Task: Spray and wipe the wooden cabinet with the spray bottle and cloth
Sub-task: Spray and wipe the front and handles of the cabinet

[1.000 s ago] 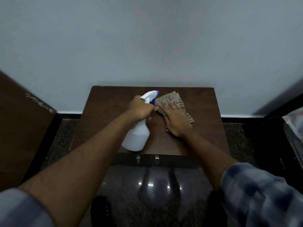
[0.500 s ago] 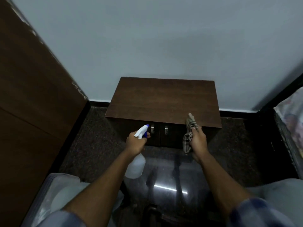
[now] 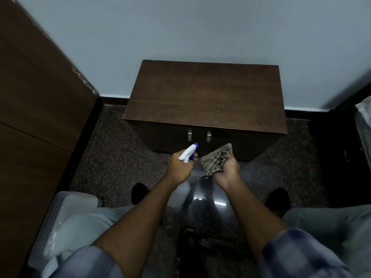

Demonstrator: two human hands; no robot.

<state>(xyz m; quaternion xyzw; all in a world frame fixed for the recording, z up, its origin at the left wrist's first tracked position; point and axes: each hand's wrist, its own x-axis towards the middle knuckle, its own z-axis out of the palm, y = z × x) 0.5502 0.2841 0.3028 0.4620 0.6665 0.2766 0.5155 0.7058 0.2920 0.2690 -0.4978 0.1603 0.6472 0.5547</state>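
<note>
A low dark wooden cabinet (image 3: 204,97) stands against the pale wall, its top bare and its two doors shut with metal handles. My left hand (image 3: 179,167) grips a white spray bottle (image 3: 187,154) with a blue nozzle that points toward the cabinet front; the bottle's body hangs below the hand. My right hand (image 3: 228,167) holds a bunched striped cloth (image 3: 215,159) just right of the nozzle. Both hands are in front of the cabinet doors, below the top edge.
A tall brown wooden panel (image 3: 40,97) rises at the left. A white perforated basket (image 3: 58,223) sits at the lower left. A dark frame with bedding (image 3: 361,127) lies at the right. The floor (image 3: 112,157) is dark speckled stone.
Both hands left the cabinet top, carrying bottle and cloth down in front of the doors. Since half a second ago the right hand moved left, bringing the cloth close to the nozzle.
</note>
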